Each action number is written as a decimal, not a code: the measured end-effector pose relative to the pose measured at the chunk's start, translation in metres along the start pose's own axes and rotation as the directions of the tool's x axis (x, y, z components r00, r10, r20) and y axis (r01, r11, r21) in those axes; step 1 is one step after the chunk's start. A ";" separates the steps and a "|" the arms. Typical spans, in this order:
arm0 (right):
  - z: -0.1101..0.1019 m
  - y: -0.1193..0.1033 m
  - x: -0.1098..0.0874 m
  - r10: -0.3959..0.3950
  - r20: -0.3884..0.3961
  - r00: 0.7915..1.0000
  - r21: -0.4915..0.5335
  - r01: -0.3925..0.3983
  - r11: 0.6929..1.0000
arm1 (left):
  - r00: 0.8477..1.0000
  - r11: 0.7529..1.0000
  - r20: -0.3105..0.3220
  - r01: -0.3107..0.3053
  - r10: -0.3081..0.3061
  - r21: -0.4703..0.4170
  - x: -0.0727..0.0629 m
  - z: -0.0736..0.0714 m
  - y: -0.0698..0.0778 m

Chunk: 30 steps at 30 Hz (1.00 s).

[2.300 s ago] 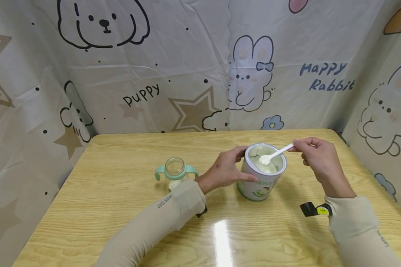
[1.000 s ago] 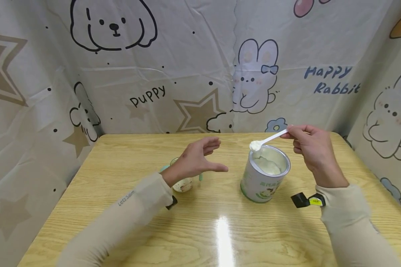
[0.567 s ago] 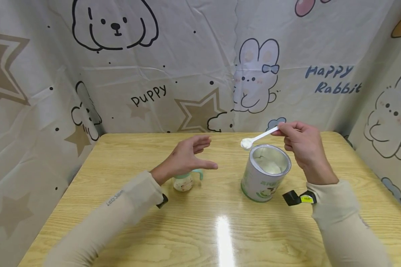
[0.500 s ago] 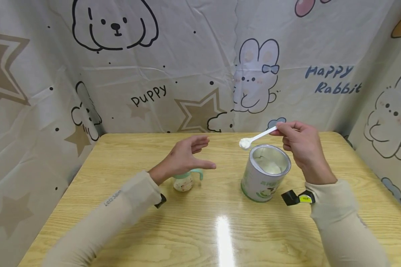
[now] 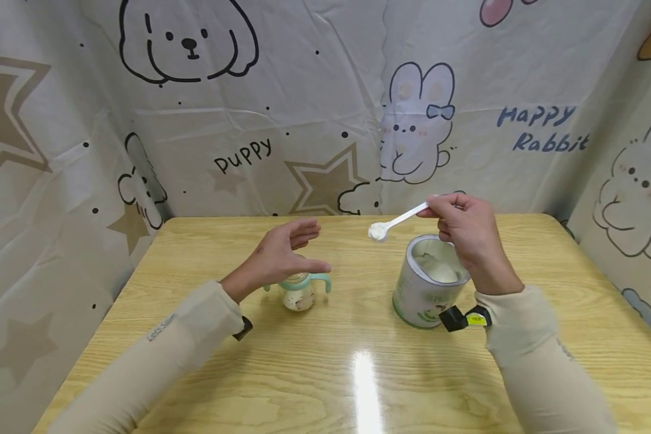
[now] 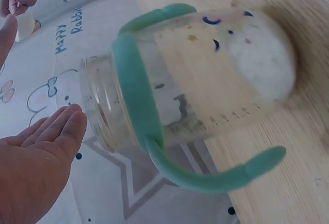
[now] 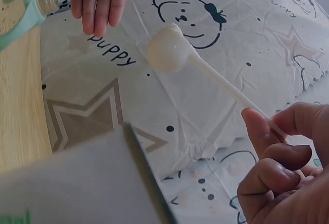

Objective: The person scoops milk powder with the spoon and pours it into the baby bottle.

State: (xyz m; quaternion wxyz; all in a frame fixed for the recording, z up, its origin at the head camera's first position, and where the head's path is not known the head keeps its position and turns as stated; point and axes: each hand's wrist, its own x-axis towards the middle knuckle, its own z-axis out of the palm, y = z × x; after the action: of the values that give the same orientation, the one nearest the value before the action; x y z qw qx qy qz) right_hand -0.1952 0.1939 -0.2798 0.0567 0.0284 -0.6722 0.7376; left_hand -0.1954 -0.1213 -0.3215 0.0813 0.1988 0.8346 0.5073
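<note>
My right hand [image 5: 469,235] pinches the handle end of a white measuring scoop [image 5: 408,215], its bowl heaped with white powder [image 5: 378,231]. The scoop's bowl is out over the table, left of a white and green powder tin [image 5: 420,292]. The tin stands without a lid, pale powder inside; the right hand and wrist overlap its right side. My left hand [image 5: 276,253] holds nothing, fingers extended and thumb apart, by the neck of a baby bottle [image 6: 190,80]. That bottle has no cap, two mint handles [image 6: 221,178] and white powder at its bottom. In the head view, the left hand partly hides its mouth.
The wooden table [image 5: 314,374] carries the bottle at left and the tin at right. A printed cloth [image 5: 314,108] with puppies and rabbits hangs behind the table and along both sides.
My left hand let go of the tin and moved left to the bottle. My right hand lifted the loaded scoop out of the tin and carried it left.
</note>
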 end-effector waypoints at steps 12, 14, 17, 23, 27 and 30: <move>0.019 0.003 0.001 0.016 0.013 1.000 -0.026 -0.016 1.000 | 0.999 0.999 -0.032 0.003 -0.002 0.036 -0.013 -0.012 -0.012; 0.021 0.004 0.001 0.021 0.018 1.000 -0.028 -0.020 0.999 | 0.999 0.999 -0.039 0.000 0.002 0.047 -0.014 -0.014 -0.014; 0.024 0.005 0.001 0.021 0.020 1.000 -0.030 -0.021 0.999 | 0.999 0.998 -0.047 -0.006 0.009 0.066 -0.017 -0.016 -0.017; 0.033 0.006 0.001 0.019 0.025 0.999 -0.031 -0.018 0.999 | 0.999 0.996 -0.050 -0.006 0.010 0.084 -0.020 -0.018 -0.021; 0.039 0.009 0.001 0.027 0.032 0.999 -0.027 -0.026 0.999 | 0.999 0.993 -0.050 0.001 0.005 0.117 -0.022 -0.018 -0.026; 0.043 0.011 0.001 0.033 0.036 0.999 -0.032 -0.032 0.999 | 0.999 0.991 -0.047 0.014 -0.008 0.137 -0.024 -0.018 -0.031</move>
State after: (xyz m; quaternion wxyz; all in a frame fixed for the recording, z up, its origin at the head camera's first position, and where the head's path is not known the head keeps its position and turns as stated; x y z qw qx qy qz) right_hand -0.1992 0.1503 -0.2864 0.0329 0.0301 -0.6850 0.7271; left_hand -0.1875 -0.1585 -0.3421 0.0509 0.1875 0.8702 0.4528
